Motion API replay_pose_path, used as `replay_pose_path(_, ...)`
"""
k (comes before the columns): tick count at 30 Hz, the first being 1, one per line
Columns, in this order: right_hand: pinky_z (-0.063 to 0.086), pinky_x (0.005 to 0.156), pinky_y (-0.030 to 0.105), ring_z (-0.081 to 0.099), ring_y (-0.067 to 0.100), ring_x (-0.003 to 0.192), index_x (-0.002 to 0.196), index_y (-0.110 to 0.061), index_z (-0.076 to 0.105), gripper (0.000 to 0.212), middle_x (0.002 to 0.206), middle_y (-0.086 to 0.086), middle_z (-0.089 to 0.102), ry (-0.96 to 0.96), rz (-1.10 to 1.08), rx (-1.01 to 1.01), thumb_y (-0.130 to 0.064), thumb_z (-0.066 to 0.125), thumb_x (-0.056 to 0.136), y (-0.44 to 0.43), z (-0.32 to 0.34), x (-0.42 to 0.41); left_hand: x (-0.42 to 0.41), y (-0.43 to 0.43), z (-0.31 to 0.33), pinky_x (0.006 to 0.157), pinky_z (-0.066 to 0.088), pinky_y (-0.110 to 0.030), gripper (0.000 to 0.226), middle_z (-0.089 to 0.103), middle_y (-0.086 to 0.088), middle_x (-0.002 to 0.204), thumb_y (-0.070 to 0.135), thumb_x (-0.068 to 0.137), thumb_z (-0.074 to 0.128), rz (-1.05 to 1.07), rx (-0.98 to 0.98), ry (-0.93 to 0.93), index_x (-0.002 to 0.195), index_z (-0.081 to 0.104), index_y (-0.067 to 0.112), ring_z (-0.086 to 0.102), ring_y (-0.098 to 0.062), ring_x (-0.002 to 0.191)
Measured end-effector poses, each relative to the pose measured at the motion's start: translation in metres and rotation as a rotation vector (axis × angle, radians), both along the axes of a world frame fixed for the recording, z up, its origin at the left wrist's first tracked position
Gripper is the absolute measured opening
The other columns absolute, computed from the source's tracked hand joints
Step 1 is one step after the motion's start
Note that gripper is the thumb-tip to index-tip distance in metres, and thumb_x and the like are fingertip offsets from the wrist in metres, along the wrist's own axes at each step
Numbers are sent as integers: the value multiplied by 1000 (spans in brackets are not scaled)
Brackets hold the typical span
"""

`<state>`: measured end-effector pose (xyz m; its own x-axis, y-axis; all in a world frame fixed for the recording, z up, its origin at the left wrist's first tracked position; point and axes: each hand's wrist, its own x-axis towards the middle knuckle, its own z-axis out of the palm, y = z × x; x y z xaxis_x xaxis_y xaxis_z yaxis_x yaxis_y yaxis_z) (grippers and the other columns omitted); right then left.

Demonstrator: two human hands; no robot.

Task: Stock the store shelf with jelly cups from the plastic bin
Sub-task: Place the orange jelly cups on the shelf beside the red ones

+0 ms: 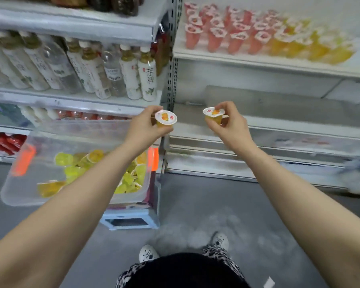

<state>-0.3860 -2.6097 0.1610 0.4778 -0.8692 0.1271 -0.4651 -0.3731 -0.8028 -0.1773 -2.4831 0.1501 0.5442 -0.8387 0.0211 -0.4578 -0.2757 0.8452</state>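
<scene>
a: both arms are up at mid-frame, and each hand carries 1 orange jelly cup. the left hand (148, 124) has its fingers closed round the left cup (165, 119); the right hand (227, 123) pinches the right cup (214, 115) between fingertips and thumb.

b: where does that leave the stocking?

a: partway, i'd say. the upper shelf (258, 59) in the upper right of the frame already shows rows of pink and yellow cups. the lower shelf (279, 113) just behind the hands looks bare.

b: and the supply?

a: the plastic bin (29, 183), lower left, holds a good heap of yellow and green cups. plenty left to move.
</scene>
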Motion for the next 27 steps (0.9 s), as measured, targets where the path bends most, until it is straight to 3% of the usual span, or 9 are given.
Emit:
replay_pose_path(8, 53, 81, 34, 64, 8, 78, 105, -24, 55, 32, 95, -12, 65, -38, -191, -75, -33, 74, 81, -84, 35, -143, -135, -124, 38, 88, 47, -19, 57, 64, 12, 103, 27, 70, 85, -199, -85, -30, 122, 60, 24, 62, -6, 91)
replay_pose_path(12, 53, 80, 34, 64, 12, 83, 103, -26, 55, 31, 97, -5, 67, -45, -258, -153, -36, 75, 80, -129, 50, -210, -204, -185, 55, 90, 48, -21, 53, 65, 13, 103, 25, 71, 83, -275, -154, 0, 119, 60, 26, 63, -6, 96)
replay_pose_path(16, 50, 80, 36, 59, 11, 88, 102, -27, 55, 32, 96, -11, 65, -43, -317, -225, -37, 75, 79, -171, 61, -265, -259, -236, 71, 89, 45, -18, 53, 66, 9, 108, 26, 74, 82, -335, -202, -4, 122, 59, 26, 62, -7, 98)
replay_pose_path(23, 42, 71, 22, 55, 7, 80, 104, -25, 54, 34, 96, -15, 62, -86, -375, -323, -35, 76, 79, -247, 90, -318, -308, -321, 102, 93, 49, -23, 63, 65, 8, 118, 32, 73, 82, -379, -311, -42, 130, 57, 25, 63, -7, 100)
replay_pose_path(27, 46, 74, 31, 57, 12, 80, 102, -28, 52, 33, 93, -15, 62, -71, -402, -373, -37, 74, 78, -295, 103, -324, -310, -369, 122, 91, 50, -24, 61, 64, 6, 117, 32, 73, 82, -367, -359, -99, 128, 59, 22, 63, -10, 97)
